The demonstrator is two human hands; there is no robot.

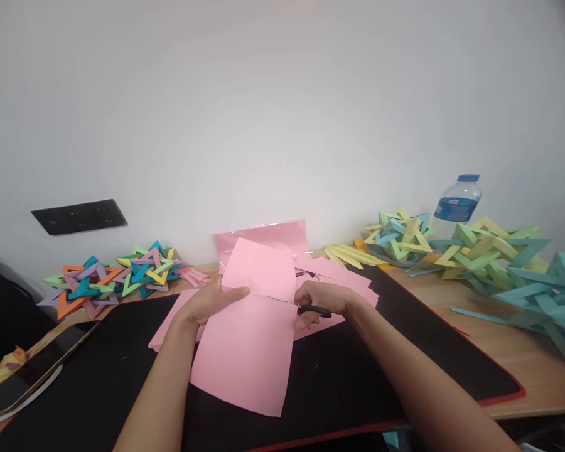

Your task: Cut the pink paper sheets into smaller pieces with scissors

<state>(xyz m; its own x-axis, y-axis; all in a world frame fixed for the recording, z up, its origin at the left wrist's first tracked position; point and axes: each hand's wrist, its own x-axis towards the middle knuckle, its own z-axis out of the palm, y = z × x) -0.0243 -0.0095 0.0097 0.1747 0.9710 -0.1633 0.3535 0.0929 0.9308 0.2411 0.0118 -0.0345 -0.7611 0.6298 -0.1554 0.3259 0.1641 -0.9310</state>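
Observation:
A pink paper sheet point(247, 351) is held up above the black mat, partly cut across from its right edge. My left hand point(213, 300) pinches its left side, thumb on top. In my right hand point(321, 300) are scissors with black handles point(316, 310); their blades lie along the cut, mostly hidden by the paper. Beneath and behind, more pink sheets point(341, 276) are spread on the mat, with a stack point(169, 326) showing to the left of the held sheet.
Folded paper stars point(87, 285) sit at the left and larger green and blue ones point(489, 251) at the right. A bottle point(457, 199) stands behind them. Yellow strips point(353, 255) lie near the wall. A phone point(37, 367) rests at the left edge.

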